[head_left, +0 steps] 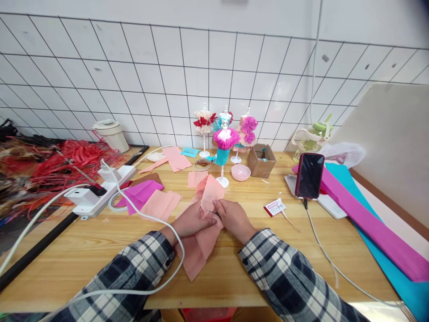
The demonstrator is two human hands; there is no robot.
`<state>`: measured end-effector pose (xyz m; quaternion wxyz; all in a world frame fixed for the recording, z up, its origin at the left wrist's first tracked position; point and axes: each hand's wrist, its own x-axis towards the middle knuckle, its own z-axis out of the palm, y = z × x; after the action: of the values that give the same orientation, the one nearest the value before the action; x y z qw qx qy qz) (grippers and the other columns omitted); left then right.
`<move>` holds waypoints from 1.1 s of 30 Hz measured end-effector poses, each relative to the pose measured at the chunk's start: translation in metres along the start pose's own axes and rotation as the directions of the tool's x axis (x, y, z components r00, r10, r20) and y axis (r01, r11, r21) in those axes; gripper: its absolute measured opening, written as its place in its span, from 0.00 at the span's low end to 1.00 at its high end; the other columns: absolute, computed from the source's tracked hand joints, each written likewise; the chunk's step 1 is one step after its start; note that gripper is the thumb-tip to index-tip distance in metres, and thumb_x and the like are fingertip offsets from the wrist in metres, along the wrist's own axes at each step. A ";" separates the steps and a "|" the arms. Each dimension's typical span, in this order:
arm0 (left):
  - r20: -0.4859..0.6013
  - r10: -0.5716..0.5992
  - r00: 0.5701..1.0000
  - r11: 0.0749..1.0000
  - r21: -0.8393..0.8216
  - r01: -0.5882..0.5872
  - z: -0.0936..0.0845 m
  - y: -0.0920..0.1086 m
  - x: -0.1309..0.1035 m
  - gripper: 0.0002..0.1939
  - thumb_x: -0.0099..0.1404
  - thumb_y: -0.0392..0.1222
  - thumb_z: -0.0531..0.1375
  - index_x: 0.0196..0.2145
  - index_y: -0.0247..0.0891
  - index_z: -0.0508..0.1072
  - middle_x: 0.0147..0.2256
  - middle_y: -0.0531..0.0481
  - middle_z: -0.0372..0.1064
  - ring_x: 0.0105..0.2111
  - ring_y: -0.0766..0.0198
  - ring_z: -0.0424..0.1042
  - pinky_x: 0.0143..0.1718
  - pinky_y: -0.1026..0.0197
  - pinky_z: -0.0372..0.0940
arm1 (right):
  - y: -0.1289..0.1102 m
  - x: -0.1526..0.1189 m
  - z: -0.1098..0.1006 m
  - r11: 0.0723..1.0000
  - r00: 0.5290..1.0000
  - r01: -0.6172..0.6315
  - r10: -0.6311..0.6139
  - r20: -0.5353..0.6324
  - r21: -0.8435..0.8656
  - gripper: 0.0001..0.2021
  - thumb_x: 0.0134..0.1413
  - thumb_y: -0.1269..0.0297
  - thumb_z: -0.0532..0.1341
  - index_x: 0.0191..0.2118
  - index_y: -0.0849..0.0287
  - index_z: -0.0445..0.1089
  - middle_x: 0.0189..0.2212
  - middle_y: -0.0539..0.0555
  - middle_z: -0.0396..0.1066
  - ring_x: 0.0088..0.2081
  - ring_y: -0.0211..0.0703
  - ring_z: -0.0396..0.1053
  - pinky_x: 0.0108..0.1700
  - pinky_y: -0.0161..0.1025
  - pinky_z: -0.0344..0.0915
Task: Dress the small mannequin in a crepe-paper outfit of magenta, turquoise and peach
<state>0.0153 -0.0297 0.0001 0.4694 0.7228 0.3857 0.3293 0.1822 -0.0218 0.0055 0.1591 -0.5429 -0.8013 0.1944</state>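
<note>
My left hand [191, 221] is closed on a piece of peach crepe paper [213, 192] just above the front middle of the table. From the left, my right hand [235, 220] meets it, fingers wrapped round small dark-handled scissors [213, 212]; their thin blades lie against the paper. Most of the scissors is hidden by my fingers. A larger folded peach sheet [194, 252] hangs below both hands. Just beyond them stands a small white dress-form stand with a magenta paper ruffle [226, 139] and a turquoise paper skirt [222, 156].
Several decorated stands, a pink bowl [241, 172] and a cardboard box [262, 161] are behind. Paper pieces [144, 194] and a power strip [103, 190] lie left, its white cable crossing my left forearm. On the right are a phone [310, 175] and long crepe sheets [372, 223].
</note>
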 end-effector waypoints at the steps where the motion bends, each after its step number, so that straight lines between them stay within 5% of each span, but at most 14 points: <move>1: -0.016 -0.001 1.000 1.000 -0.006 0.001 0.000 0.001 -0.001 0.23 0.55 0.44 0.64 0.48 0.36 0.69 0.48 0.44 0.70 0.48 0.54 0.68 0.53 0.53 0.60 | 0.001 0.000 0.000 1.000 1.000 -0.006 0.006 -0.009 0.013 0.21 0.66 0.55 0.42 0.31 0.56 0.68 0.29 0.52 0.73 0.30 0.38 0.67 0.31 0.34 0.51; 6: -0.190 -0.072 0.979 0.997 -0.027 0.069 -0.006 0.009 -0.002 0.29 0.56 0.48 0.64 0.53 0.38 0.62 0.44 0.44 0.70 0.43 0.56 0.70 0.43 0.56 0.66 | 0.007 0.002 -0.002 0.994 0.997 -0.048 0.055 -0.062 0.100 0.22 0.67 0.54 0.41 0.31 0.56 0.67 0.29 0.51 0.73 0.29 0.37 0.65 0.30 0.33 0.51; 10: -0.287 -0.131 0.949 0.991 -0.070 0.115 -0.009 0.007 0.000 0.21 0.54 0.49 0.64 0.41 0.38 0.64 0.29 0.54 0.68 0.31 0.63 0.70 0.33 0.62 0.65 | 0.009 0.002 -0.003 0.996 0.995 -0.061 0.067 -0.079 0.071 0.22 0.67 0.55 0.41 0.30 0.56 0.67 0.28 0.52 0.72 0.28 0.37 0.64 0.30 0.33 0.51; 16: -0.143 -0.147 0.979 0.984 -0.127 0.129 -0.007 -0.001 0.002 0.14 0.55 0.49 0.63 0.34 0.36 0.70 0.32 0.49 0.72 0.35 0.59 0.72 0.36 0.59 0.66 | 0.007 0.002 -0.002 0.995 0.996 -0.056 0.062 -0.067 0.083 0.23 0.67 0.55 0.41 0.31 0.56 0.67 0.29 0.52 0.73 0.29 0.38 0.66 0.31 0.33 0.52; 33: -0.129 -0.209 0.969 0.976 -0.084 0.199 -0.011 0.009 0.001 0.16 0.55 0.52 0.62 0.33 0.34 0.72 0.31 0.49 0.73 0.34 0.59 0.72 0.34 0.61 0.65 | 0.009 0.004 -0.003 0.988 0.997 -0.057 0.062 -0.034 0.147 0.24 0.67 0.55 0.40 0.29 0.58 0.68 0.29 0.53 0.72 0.29 0.38 0.65 0.31 0.33 0.53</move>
<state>0.0087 -0.0260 0.0125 0.4985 0.6379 0.4775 0.3414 0.1896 -0.0148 0.0037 0.2078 -0.5573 -0.7652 0.2464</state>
